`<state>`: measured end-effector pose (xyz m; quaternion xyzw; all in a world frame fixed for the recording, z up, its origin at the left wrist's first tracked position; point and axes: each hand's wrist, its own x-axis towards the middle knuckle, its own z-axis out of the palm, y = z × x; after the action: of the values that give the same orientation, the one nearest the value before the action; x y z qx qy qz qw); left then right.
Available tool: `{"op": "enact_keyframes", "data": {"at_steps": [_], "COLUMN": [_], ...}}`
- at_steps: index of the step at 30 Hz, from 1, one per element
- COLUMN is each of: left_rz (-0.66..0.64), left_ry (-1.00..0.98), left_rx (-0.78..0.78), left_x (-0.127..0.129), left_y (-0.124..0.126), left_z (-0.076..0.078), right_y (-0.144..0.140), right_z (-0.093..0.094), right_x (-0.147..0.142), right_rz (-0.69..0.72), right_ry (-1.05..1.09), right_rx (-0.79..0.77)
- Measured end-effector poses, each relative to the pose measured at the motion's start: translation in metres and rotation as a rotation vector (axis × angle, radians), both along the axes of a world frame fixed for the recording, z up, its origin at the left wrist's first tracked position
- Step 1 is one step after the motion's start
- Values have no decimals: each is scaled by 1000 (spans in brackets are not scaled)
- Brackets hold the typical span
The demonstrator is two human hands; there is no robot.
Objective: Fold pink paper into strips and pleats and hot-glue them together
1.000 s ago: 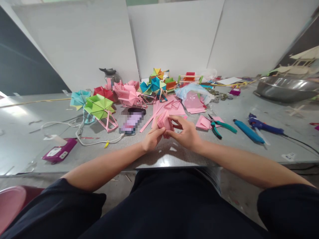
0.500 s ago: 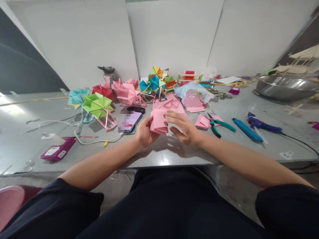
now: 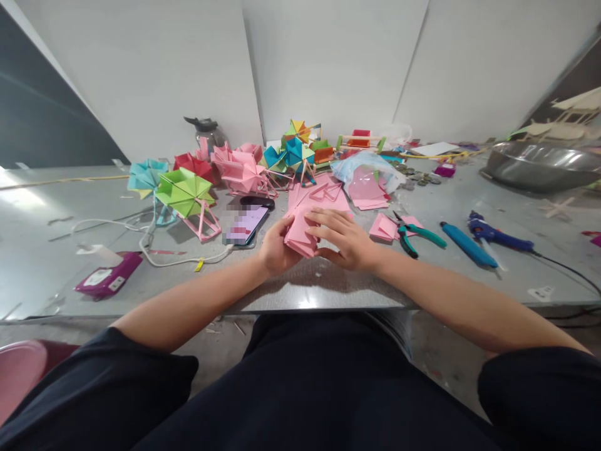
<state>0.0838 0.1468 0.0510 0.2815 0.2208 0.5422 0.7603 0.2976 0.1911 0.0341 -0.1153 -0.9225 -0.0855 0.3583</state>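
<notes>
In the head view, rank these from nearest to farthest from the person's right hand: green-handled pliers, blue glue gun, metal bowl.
From the right hand:
1. green-handled pliers, just to its right on the table.
2. blue glue gun, farther right, past the teal tool.
3. metal bowl, far right at the back.

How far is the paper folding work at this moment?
Done: several folded paper wheels stand at the back of the table. In hand: the left hand and right hand both hold a folded pink piece. Left: loose pink sheets and small folded pieces lie unused.
</notes>
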Motion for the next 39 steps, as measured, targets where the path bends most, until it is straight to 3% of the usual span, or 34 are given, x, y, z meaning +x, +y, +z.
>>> {"op": "enact_keyframes", "data": {"at_steps": [9,15,18,21,25,31,39], "left_rz": [-6,75,90,24,-35,-42,-89], "left_ry": [3,112,178,224,259,358,496], "left_rx": [18,143,244,342,457,563,582], "left_x": [1,-6,-9,-8,-5,-7,-7], "left_y": [3,6,3,-4,-9,-5,-6], "left_z": [-3,-9,-9,-8,-12,-23,-21], "right_y": [-3,-18,-22,-20,-15,-19,-24], "right_z": [-3,0,-2,-6,-8,-1,2], "right_x": [0,3,-2,-9,-14,-15,-16], "right_rz": [-68,-165,-204,-223,-149,-78,-46], "right_ry": [-28,99,229,398,432,480,488], "right_rx": [46,49,-67,-263,-464,-620,-684]}}
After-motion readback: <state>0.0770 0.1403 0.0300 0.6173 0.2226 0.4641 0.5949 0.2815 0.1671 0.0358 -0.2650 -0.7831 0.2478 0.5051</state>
